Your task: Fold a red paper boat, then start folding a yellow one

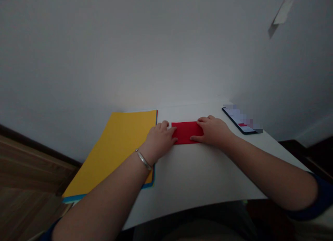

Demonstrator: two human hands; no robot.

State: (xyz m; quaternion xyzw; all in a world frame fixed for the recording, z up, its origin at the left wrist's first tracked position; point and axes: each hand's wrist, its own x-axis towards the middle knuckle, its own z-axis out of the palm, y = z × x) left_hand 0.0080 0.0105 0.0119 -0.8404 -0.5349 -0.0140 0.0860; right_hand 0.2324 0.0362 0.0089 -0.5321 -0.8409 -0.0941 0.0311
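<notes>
A small red rectangle of folded paper (186,131) lies flat on the white table (197,171). My left hand (160,138) rests on its left end, fingers curled with the tips pressing the paper down; a silver bracelet is on that wrist. My right hand (213,130) presses the right end, fingers bent over the paper's edge. Both hands hold the paper against the table.
A stack of coloured sheets with a yellow one on top (117,150) lies left of the hands, overhanging the table's edge. A phone (240,121) with a lit screen lies at the far right of the table. A white wall stands behind; wooden floor shows at left.
</notes>
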